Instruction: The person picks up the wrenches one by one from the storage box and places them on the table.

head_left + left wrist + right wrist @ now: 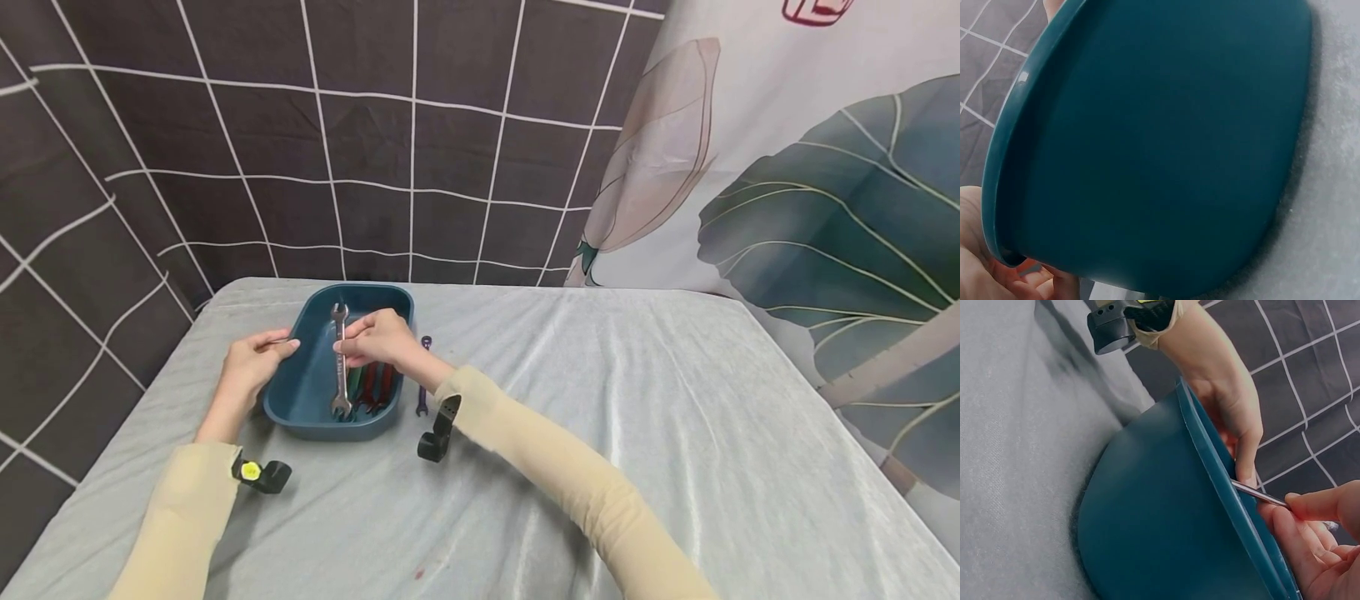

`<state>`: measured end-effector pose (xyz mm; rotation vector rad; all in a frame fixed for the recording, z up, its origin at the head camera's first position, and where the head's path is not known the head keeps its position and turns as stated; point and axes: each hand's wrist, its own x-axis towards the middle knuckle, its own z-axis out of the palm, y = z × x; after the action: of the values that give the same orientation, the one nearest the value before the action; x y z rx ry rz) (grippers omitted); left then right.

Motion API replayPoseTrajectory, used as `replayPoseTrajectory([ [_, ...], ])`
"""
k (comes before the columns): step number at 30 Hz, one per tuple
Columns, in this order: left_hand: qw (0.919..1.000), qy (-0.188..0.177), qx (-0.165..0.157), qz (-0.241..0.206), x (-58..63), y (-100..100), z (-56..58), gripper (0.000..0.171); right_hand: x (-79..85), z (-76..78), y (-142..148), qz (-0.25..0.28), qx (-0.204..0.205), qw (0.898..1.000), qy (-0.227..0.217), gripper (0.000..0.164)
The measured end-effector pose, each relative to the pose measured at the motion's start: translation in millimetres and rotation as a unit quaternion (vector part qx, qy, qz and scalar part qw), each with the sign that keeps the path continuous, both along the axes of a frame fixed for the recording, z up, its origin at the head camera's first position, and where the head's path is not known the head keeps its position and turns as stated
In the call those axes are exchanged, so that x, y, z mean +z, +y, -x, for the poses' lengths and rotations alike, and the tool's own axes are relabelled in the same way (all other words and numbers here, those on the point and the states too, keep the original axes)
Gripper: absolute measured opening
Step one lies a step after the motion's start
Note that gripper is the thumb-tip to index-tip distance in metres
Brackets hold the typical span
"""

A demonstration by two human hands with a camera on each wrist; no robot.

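"Head view first. Holding anything with the right hand (382, 337)?"

"Pinching a silver double open-end wrench (340, 358) between thumb and fingertips, with no gap beyond the thickness of the shaft. Held inside the outline of the blue basin (322, 432), one open end toward the far rim, the other toward the near rim. In the right wrist view, seen nearly edge-on."

"And with the left hand (251, 362)?"

"At the basin's left rim, with thumb and forefinger nearly together. Can't tell about a grip on the rim or on something thin."

"Any writing?"

"Along the silver shaft, raised marks, too small to read. On the leaf-printed curtain (787, 233), a red printed mark (817, 12), cut off at the top edge."

"In the basin?"

"Can see a green tool (356, 385) and red wrenches (367, 390) toward the right side, partly hidden."

"And outside?"

"Just right of the basin, on the pale grey tablecloth (540, 358), a purple wrench (422, 398)."
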<state>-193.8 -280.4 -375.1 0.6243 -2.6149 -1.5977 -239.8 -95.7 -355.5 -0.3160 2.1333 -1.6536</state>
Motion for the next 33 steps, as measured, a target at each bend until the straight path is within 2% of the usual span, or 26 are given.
replayPoseTrajectory([
  [13, 1.0, 0.003, -0.008, 0.001, -0.5, -0.9, 0.0, 0.051, 5.7, -1.4, 8.1, 0.02, -0.018, 1.0, -0.001, 0.011],
  [23, 0.9999, 0.003, -0.009, -0.003, -0.4, -0.5, -1.3, 0.051, 6.3, 5.1, 14.7, 0.035, -0.027, 0.999, 0.014, 0.015],
  [33, 0.9999, 0.002, -0.01, -0.003, -1.2, -1.1, -1.4, 0.051, 10.5, 10.4, 26.1, 0.051, -0.039, 0.998, -0.011, 0.021],
])
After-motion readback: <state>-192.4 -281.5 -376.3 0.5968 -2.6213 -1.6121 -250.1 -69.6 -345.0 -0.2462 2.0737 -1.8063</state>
